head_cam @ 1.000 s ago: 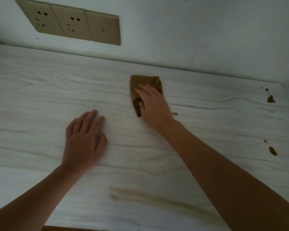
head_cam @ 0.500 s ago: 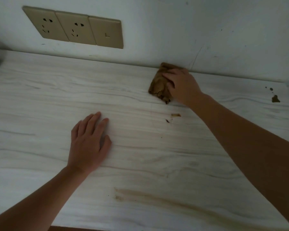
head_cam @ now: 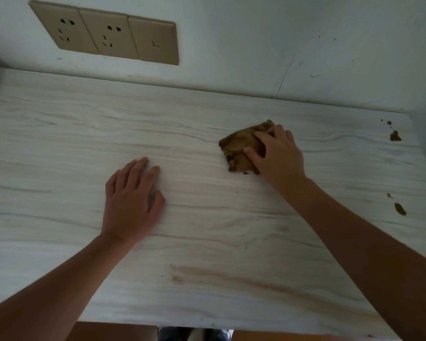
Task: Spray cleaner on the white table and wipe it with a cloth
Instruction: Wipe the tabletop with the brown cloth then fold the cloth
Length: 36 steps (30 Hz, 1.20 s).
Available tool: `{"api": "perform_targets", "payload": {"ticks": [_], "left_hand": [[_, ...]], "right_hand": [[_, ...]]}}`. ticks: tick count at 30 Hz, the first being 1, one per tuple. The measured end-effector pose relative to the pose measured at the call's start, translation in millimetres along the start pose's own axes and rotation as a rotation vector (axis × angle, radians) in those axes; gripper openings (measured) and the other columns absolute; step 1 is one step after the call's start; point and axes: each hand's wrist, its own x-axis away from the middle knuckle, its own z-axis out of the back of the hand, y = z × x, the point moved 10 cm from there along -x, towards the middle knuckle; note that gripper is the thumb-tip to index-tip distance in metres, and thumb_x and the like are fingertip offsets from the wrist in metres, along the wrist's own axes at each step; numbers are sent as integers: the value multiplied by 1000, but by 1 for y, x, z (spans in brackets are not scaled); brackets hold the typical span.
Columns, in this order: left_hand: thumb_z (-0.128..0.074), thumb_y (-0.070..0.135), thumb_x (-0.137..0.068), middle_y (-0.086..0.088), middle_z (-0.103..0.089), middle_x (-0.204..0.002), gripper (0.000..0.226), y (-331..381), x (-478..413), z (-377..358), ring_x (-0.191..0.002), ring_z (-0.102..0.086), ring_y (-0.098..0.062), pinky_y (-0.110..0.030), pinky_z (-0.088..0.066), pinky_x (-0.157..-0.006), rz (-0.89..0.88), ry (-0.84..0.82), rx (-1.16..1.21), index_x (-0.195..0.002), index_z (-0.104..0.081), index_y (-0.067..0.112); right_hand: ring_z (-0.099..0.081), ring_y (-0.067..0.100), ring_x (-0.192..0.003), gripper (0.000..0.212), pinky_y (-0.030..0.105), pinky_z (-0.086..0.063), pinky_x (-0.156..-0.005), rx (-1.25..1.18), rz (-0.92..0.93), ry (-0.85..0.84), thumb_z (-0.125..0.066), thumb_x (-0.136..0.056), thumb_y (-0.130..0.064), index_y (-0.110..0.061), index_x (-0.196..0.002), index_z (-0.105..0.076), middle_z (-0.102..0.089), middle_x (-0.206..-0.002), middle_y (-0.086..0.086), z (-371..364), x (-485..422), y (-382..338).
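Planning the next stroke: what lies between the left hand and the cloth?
Head view shows only bare table between the left hand and the cloth gripped by the right hand.

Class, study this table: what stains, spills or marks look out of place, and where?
Brown blobs dot the table near its right edge. A long brownish smear runs by the front edge. Neither lies under the cloth that the right hand grips, so they look unwiped.
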Motion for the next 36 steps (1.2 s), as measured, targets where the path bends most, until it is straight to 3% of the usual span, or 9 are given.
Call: {"api": "perform_targets", "payload": {"ticks": [8, 15, 21, 27, 31, 36], "left_hand": [[-41, 38, -92, -12, -45, -158, 57, 0, -1, 0, -147, -37, -32, -50, -29, -119, -13, 2, -1, -143, -53, 15], [-40, 39, -92, -11, -45, -157, 58, 1, 0, 2, -147, -36, -31, -47, -27, -119, -7, 11, 8, -143, -54, 16], [-44, 40, -91, -10, -48, -155, 56, 1, 3, 4, -145, -40, -31, -47, -30, -117, -14, 23, 47, -140, -56, 16], [-42, 40, -94, -10, -51, -152, 54, -2, 44, 13, -142, -44, -31, -48, -30, -118, 43, 11, 150, -138, -58, 14], [-39, 43, -96, -9, -50, -153, 55, -17, 100, 24, -142, -43, -30, -47, -30, -116, -34, -25, 90, -139, -58, 15], [-35, 44, -99, -10, -40, -161, 59, -40, 132, 19, -151, -33, -30, -48, -24, -122, -61, -83, 14, -149, -48, 16]], "right_hand": [[-47, 28, -117, 56, 41, -49, -81, -42, -193, 18, -53, -89, -62, -23, -130, -52, -46, -131, 6, -7, -50, 4], [-49, 26, -116, 58, 36, -44, -84, -64, -72, -22, -54, -90, -60, -23, -135, -53, -47, -132, 4, -5, -4, -2], [-46, 25, -117, 54, 39, -51, -83, -82, -52, -64, -54, -90, -58, -26, -134, -52, -45, -134, 2, -12, 65, -30], [-43, 20, -115, 52, 34, -44, -93, -118, 170, -138, -55, -91, -51, -24, -136, -53, -46, -129, -1, -20, 155, -74], [-43, 22, -119, 54, 41, -43, -103, -93, 293, -170, -52, -92, -48, -23, -140, -52, -49, -131, -1, -18, 189, -86], [-39, 25, -130, 54, 44, -33, -110, -29, 149, -114, -51, -94, -46, -23, -143, -49, -47, -138, 0, -17, 185, -91]]}}
